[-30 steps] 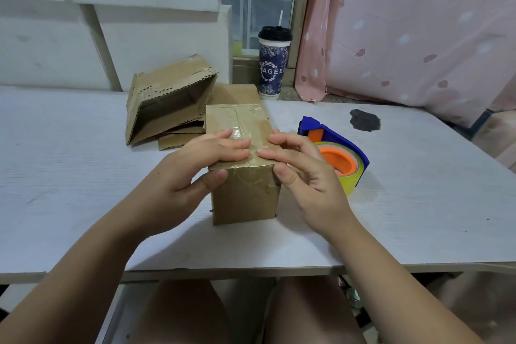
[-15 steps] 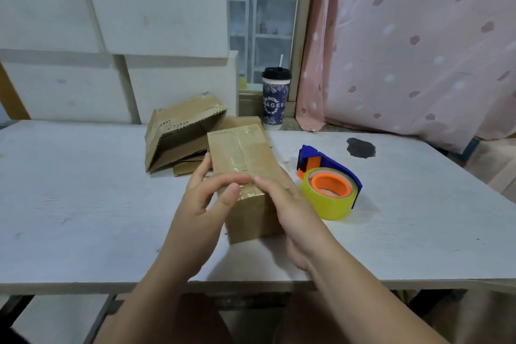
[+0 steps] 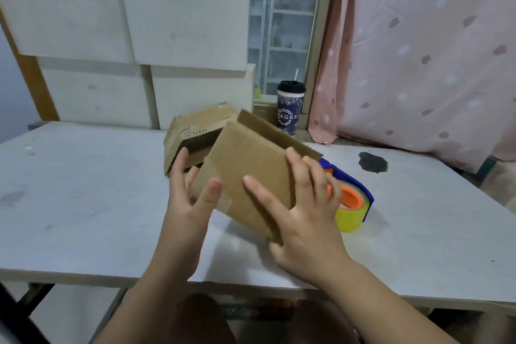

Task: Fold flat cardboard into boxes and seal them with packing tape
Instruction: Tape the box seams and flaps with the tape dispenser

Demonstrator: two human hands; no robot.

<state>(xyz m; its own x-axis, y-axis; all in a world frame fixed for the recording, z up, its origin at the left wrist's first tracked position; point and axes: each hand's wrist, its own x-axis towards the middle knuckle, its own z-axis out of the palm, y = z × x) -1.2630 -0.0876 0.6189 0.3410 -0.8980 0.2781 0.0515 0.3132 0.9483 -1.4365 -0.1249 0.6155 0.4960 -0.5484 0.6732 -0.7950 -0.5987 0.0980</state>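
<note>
I hold a small brown cardboard box [image 3: 251,165] tilted in the air above the white table [image 3: 83,190]. A plain side faces me, a strip of clear tape shows at its lower left corner, and an open flap sticks up at the far top edge. My left hand [image 3: 192,204] grips the box's left edge, thumb on the front face and fingers behind. My right hand [image 3: 304,209] grips the right edge, thumb on the face and fingers wrapped over the side. The tape dispenser [image 3: 354,204], blue with an orange core and a yellow roll, lies on the table just right of my right hand.
A second, partly folded cardboard box [image 3: 195,131] lies behind the held one. A dark lidded cup with a straw [image 3: 289,109] stands at the table's back edge. White boards [image 3: 167,22] lean at the back, a pink curtain [image 3: 418,64] hangs right, and a dark stain [image 3: 372,162] marks the table.
The box stood on the table with my fingers pressing its taped top. Both hands have lifted it and turned it, so a plain side now faces me.
</note>
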